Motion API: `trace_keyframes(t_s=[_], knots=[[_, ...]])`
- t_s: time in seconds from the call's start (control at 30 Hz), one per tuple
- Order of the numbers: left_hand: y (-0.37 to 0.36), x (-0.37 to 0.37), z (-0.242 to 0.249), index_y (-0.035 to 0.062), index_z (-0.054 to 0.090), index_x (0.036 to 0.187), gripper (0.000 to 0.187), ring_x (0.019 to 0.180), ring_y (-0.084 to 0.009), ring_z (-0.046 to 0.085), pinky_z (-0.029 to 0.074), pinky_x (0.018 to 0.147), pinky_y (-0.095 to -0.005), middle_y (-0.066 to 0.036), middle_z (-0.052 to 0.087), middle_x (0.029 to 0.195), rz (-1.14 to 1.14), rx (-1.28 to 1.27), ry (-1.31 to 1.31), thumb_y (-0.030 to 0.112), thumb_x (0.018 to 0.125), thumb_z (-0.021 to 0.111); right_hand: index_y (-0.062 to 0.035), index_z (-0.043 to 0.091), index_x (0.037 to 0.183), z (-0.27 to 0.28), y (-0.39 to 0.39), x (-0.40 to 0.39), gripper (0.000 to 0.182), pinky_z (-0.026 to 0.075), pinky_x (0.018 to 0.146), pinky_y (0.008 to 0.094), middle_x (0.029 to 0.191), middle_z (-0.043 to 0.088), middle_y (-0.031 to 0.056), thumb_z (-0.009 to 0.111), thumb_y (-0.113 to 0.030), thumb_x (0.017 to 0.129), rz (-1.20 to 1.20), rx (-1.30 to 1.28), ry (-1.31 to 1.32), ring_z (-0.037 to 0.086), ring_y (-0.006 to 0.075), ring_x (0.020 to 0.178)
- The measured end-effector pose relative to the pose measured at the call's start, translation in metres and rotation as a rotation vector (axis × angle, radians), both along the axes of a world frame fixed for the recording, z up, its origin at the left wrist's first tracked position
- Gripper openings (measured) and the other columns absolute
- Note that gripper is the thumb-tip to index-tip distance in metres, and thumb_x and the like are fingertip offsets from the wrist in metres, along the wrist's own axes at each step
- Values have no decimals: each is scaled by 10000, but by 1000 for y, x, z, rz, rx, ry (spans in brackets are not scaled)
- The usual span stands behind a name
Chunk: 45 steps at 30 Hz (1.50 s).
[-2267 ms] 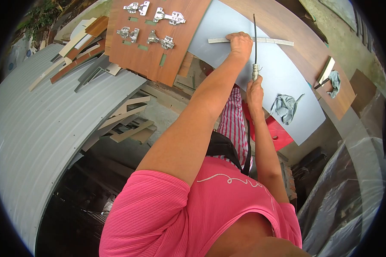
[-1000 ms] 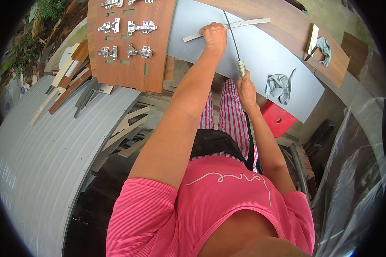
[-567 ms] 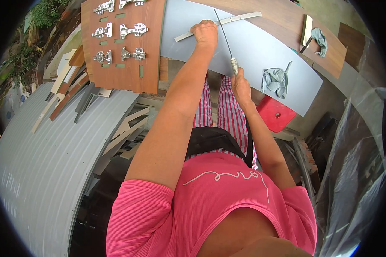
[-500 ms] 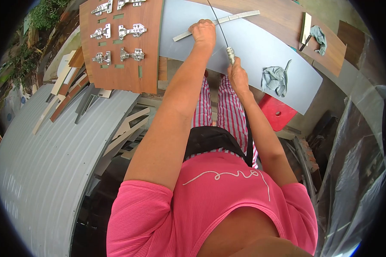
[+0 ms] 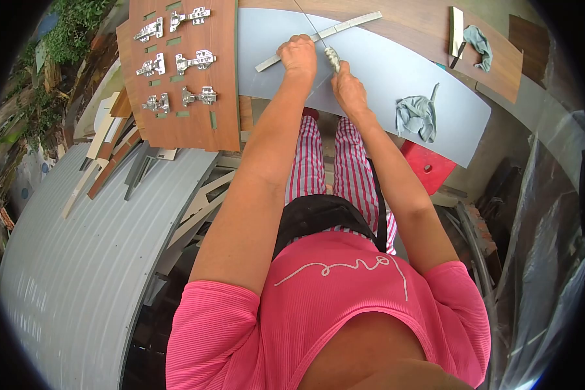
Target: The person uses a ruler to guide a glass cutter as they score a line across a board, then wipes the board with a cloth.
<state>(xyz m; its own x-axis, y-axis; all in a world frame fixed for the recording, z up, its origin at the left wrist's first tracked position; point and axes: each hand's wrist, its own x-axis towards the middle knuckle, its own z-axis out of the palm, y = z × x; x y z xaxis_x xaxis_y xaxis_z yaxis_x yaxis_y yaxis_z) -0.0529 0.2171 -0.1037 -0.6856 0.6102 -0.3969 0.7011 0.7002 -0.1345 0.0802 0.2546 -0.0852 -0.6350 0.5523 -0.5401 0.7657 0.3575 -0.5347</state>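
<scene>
Well, my right hand (image 5: 349, 84) is closed around the lower end of a pale, wrapped handle (image 5: 331, 58), fingers folded in, the back of the hand turned up. From that handle a thin dark rod (image 5: 311, 23) runs away from me, across the pale strip (image 5: 354, 25) and up to the top edge of the view; whether it touches the strip I can't tell.

Just to the left, my left hand (image 5: 298, 55) is half closed, knuckles up, fingers bent down over the strip near its nearer end. The fingertips are hidden, so I can't tell whether they pinch it or only press. The strip lies slantwise, its near end on the blue-grey board (image 5: 370, 84) and its far end reaching over the brown board (image 5: 416, 32) beyond.

Further right on the blue-grey board sits a crumpled grey-green cloth (image 5: 416, 117), with a red stool (image 5: 429, 168) partly showing below the board's edge. Past that, on the brown board, a second cloth (image 5: 479, 47) lies beside a pale block (image 5: 457, 32) and a dark stick (image 5: 459, 54).

Off to my left, six metal hinges (image 5: 195, 62) rest in two columns on a reddish wooden panel (image 5: 201, 123) with green slots.
</scene>
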Motion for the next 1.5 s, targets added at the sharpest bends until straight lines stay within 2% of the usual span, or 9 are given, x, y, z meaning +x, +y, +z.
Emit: trace_keyframes(t_s=[0.3,0.47,0.63,0.7,0.83,0.9,1.13,1.37,1.5], knots=[[-1,-1,6,33,602,924,152,826,-261,672,553,681,-326,-135,653,936,1,-65,-87,104,793,578,-9,403,1076,9,-23,62,243,481,705,513,785,625,263,452,-157,889,-4,-40,-57,611,445,772],[1,-2,5,30,597,945,165,863,-267,665,548,710,-339,-125,653,954,3,-50,-99,107,801,572,-14,406,1074,-1,17,-21,238,467,718,525,798,626,267,431,-170,896,42,-19,9,605,451,781],[-3,-3,-8,19,593,956,170,862,-272,664,542,722,-346,-135,651,951,11,-63,-136,91,808,552,-19,406,1100,2,-9,47,254,469,708,517,787,624,270,441,-162,893,8,-55,-33,608,445,776],[-24,6,-51,89,618,947,175,812,-176,648,519,678,-297,-40,634,869,-138,86,170,137,823,505,-18,404,1114,4,-21,71,268,474,698,515,794,626,263,449,-159,890,22,-48,-95,613,434,768],[-16,-1,-40,88,613,931,170,742,-155,634,505,637,-291,-27,617,825,-130,30,119,143,818,498,-14,404,1088,0,9,4,250,480,699,513,805,629,258,465,-147,884,57,-8,-17,615,431,767],[-9,-6,-17,17,592,952,169,863,-271,665,542,721,-353,-141,651,955,-85,0,-28,85,802,553,-17,406,1080,-2,19,-11,241,479,701,513,803,628,261,464,-145,884,65,-16,-9,613,434,773],[3,-3,7,18,593,945,164,866,-263,665,539,731,-340,-145,656,954,-33,-69,-52,90,804,553,-24,407,1057,13,-9,67,203,470,723,513,820,627,265,422,-151,899,53,-64,-82,607,438,798],[1,-3,1,19,593,939,159,872,-261,663,539,738,-345,-145,657,947,-31,-30,-46,96,805,556,-26,407,1052,1,21,-11,201,468,714,518,811,628,264,429,-155,899,65,-44,2,609,438,795],[1,-1,10,16,592,943,163,864,-268,663,540,732,-354,-144,656,949,-33,-36,-108,94,804,560,-22,407,1037,4,1,59,197,468,710,521,802,629,252,431,-159,898,68,-56,-61,609,435,784]])
